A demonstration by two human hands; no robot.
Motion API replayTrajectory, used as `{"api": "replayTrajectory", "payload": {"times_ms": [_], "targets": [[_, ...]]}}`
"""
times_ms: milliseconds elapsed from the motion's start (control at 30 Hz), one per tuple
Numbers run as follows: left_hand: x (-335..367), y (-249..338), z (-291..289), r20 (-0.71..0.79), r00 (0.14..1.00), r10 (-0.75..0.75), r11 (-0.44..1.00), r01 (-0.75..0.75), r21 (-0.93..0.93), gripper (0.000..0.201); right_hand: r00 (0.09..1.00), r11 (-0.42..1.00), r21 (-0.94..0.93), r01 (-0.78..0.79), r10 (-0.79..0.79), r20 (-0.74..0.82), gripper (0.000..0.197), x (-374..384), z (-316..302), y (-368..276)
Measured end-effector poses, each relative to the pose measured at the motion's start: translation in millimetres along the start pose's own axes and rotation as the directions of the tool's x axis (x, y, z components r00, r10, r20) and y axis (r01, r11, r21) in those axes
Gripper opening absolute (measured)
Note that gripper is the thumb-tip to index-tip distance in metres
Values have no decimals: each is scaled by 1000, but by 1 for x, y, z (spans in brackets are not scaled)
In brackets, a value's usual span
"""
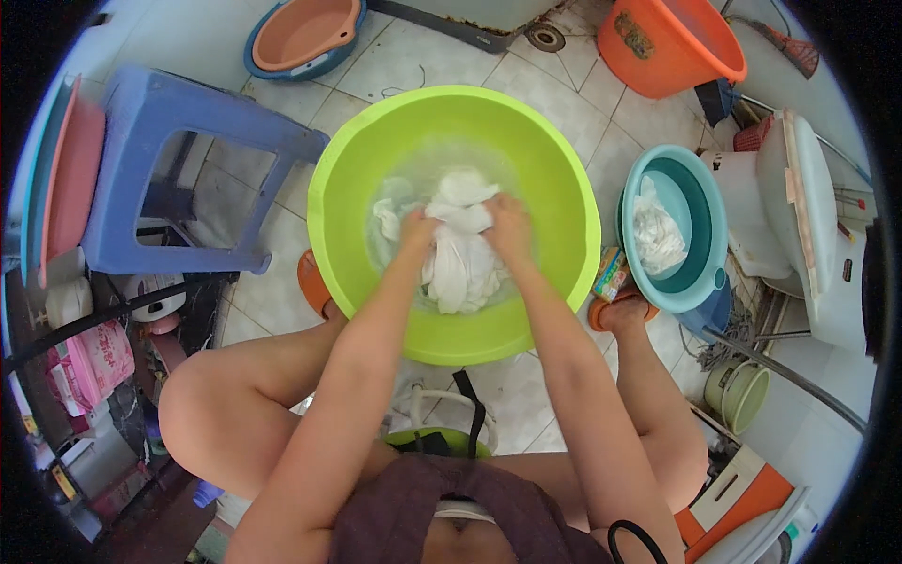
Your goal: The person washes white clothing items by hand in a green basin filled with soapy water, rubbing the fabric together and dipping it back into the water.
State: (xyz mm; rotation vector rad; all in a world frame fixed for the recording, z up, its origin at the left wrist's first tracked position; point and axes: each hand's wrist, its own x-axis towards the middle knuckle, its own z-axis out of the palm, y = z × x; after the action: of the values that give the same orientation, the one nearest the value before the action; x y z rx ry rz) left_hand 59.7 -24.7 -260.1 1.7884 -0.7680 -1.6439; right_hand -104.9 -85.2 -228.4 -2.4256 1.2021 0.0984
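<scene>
A large lime-green plastic basin (554, 179) stands on the tiled floor in front of me, with water in it. A wet white cloth (458, 268) lies bunched in the basin's middle. My left hand (416, 228) grips the cloth's left side, knuckles up. Gripping the right side is my right hand (507, 226), close beside the left one, and a fold of cloth bulges up between them. Both forearms reach down from the lower edge, between my bare knees.
A teal basin (709, 221) with white laundry (656, 235) sits to the right, a small packet (611, 273) beside it. A blue plastic stool (160, 122) stands at left. An orange bucket (672, 42) and a pink-and-blue basin (305, 33) lie beyond. White appliance (808, 226) at far right.
</scene>
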Motion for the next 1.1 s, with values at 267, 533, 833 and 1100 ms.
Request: {"api": "replayTrajectory", "payload": {"times_ms": [267,533,833,1100], "targets": [[-35,57,3,162,972,-172,271,205,-940,50,943,809,588,21,179,-280,40,-26,-49,-105],[-39,67,-9,189,980,64,398,148,-905,44,855,798,586,-140,396,-335,51,22,-75,-15],[-32,4,15,-276,912,304,825,-107,554,50,953,909,288,-302,280,117,55,-6,18,10],[-44,38,-57,-188,982,-3,976,-39,-216,44,815,236,917,-321,563,140,59,-25,-80,32]]}}
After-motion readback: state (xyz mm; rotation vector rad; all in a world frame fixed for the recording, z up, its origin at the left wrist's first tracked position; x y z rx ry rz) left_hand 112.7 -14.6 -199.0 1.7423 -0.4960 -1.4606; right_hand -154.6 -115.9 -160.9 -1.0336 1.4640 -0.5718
